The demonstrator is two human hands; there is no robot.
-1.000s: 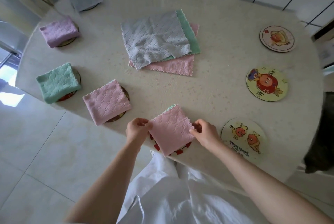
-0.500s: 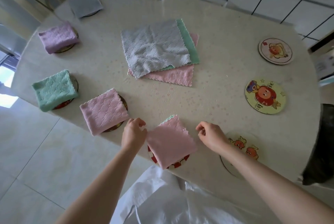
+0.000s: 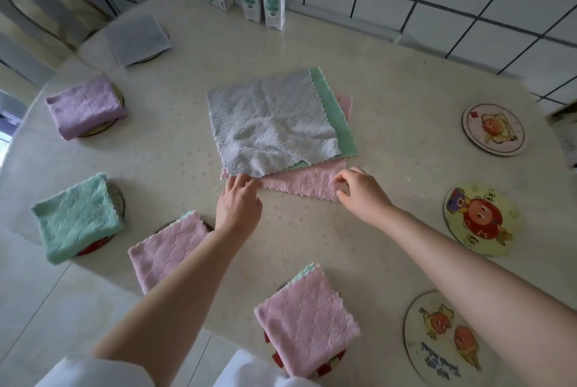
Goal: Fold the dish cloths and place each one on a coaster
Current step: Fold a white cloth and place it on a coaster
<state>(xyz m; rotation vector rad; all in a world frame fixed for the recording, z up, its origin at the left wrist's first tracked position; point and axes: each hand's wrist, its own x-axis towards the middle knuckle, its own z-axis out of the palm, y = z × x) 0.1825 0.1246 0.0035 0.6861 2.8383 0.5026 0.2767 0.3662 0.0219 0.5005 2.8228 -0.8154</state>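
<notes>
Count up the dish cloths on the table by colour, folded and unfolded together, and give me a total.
Pink: 3, two folded and one flat at the stack's bottom
Green: 2
Grey: 2
Purple: 1
Total: 8

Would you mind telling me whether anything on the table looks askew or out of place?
Only slightly: the folded pink cloth nearest the person sits off-centre, leaving its red-and-white coaster showing at the near edge. Nothing looks spilled or damaged.

Soft daylight, faint shadows; wide-angle edge warp, chair (image 3: 37, 9) blurred.
</notes>
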